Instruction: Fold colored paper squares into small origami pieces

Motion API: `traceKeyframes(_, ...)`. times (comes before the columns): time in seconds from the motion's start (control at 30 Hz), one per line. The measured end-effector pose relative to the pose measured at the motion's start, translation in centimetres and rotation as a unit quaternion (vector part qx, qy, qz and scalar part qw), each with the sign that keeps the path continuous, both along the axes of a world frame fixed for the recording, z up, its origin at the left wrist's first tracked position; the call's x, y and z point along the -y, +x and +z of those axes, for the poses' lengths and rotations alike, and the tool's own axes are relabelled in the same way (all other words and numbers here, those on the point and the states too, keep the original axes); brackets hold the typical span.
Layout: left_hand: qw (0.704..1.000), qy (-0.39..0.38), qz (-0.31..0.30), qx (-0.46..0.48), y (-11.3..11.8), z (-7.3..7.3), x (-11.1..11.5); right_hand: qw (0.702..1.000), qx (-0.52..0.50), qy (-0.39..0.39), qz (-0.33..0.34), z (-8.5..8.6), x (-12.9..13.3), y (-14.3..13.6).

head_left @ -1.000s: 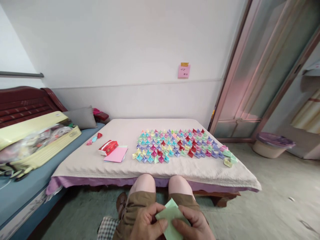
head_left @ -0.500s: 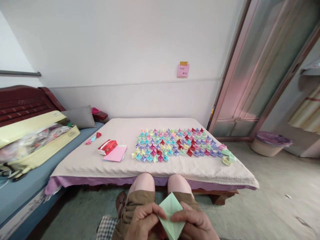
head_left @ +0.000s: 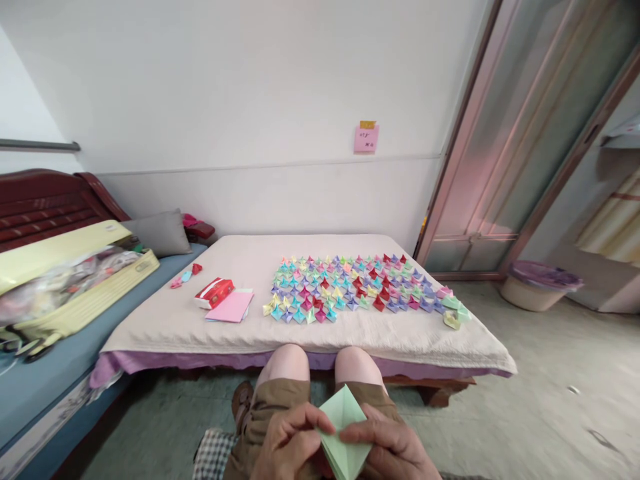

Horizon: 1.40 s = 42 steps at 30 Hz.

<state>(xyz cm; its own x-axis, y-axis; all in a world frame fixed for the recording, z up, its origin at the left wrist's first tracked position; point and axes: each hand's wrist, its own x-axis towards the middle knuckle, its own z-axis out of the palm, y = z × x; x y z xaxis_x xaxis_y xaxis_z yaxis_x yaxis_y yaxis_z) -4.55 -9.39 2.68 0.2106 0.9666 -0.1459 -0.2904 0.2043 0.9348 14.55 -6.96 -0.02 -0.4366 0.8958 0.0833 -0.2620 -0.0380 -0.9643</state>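
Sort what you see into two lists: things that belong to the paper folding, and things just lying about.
Folding:
left hand
right hand
green paper
folded paper shapes
pink paper sheets

Lying about:
red packet
grey cushion
yellow case
basin
wall note

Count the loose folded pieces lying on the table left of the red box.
3: one red piece, one blue piece and one pink piece, in a slanted line near the left edge of the table. They are small, so another may lie hidden among them.
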Motion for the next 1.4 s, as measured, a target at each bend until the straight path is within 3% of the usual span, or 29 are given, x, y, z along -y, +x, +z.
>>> traceKeyframes(0.17, 1.000, 0.009, -0.012, 0.004, 0.3, -0.1, -0.1, 1.000, 0.002, 0.002, 0.001, 0.1, 0.3, 0.1)
traceKeyframes(0.43, 1.000, 0.004, 0.006, 0.007, 0.6, -0.2, -0.2, 0.998, 0.055, 0.023, -0.005, 2.0, 0.9, -0.2)
traceKeyframes(0.67, 0.999, 0.020, 0.034, -0.012, 0.5, -0.3, -0.2, 0.991, 0.094, 0.094, 0.015, 2.5, 0.6, 0.4)
traceKeyframes(0.8, 0.997, 0.028, 0.063, -0.017, 0.6, -0.6, -0.1, 0.998, -0.057, -0.012, -0.015, 2.3, 0.9, -0.1)
traceKeyframes(0.9, 0.995, 0.044, 0.081, -0.048, 0.7, -0.6, 0.0, 0.981, -0.156, -0.114, -0.031, 1.4, 0.8, -1.0)
traceKeyframes(1.0, 0.992, 0.060, 0.082, -0.074, 0.9, -0.4, 0.2, 0.975, -0.144, -0.171, 0.011, 0.1, 0.2, -1.4)
traceKeyframes(1.13, 0.988, 0.087, 0.061, -0.112, 0.9, -0.5, 0.3, 0.974, -0.109, -0.186, 0.071, -1.1, -0.2, -1.5)
traceKeyframes(1.4, 0.992, 0.052, 0.038, -0.112, 0.7, -0.3, 0.0, 0.983, -0.070, -0.169, 0.002, -0.8, 0.2, -1.9)
